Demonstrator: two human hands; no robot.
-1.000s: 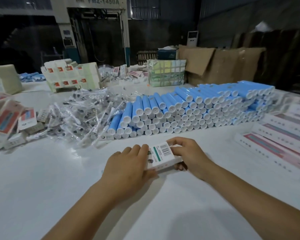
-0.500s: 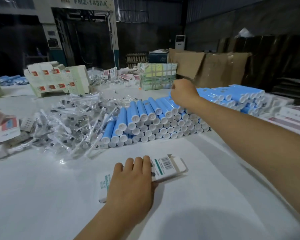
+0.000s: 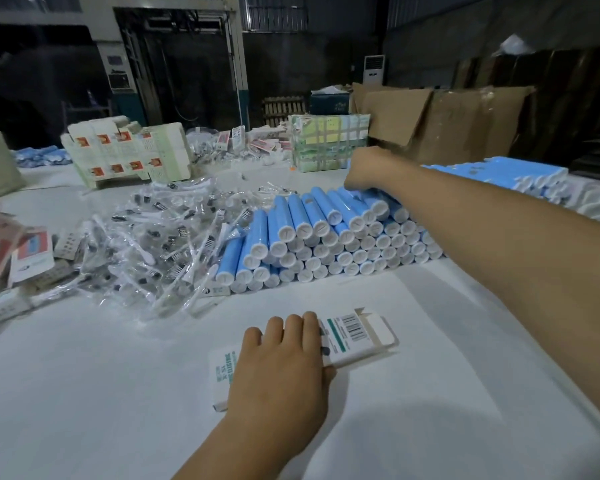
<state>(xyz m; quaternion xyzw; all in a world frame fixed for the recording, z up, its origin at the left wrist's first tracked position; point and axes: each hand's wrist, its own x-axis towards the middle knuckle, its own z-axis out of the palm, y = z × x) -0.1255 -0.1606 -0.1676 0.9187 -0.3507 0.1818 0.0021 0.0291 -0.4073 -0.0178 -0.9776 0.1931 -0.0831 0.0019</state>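
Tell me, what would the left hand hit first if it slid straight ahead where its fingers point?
Probably the stack of blue tubes. The left hand lies flat on the white carton, and beyond its fingers only bare table shows before their caps, though depth is unclear.

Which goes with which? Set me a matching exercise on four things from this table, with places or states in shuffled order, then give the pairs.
Things
1. left hand
2. right hand
3. wrapped toothbrushes
4. blue tubes

Places or states
A. stacked in rows, white caps toward the camera
B. resting flat on the white carton
C. loose heap left of the tube stack
D. reaching onto the top of the tube stack

Pairs: 1-B, 2-D, 3-C, 4-A.
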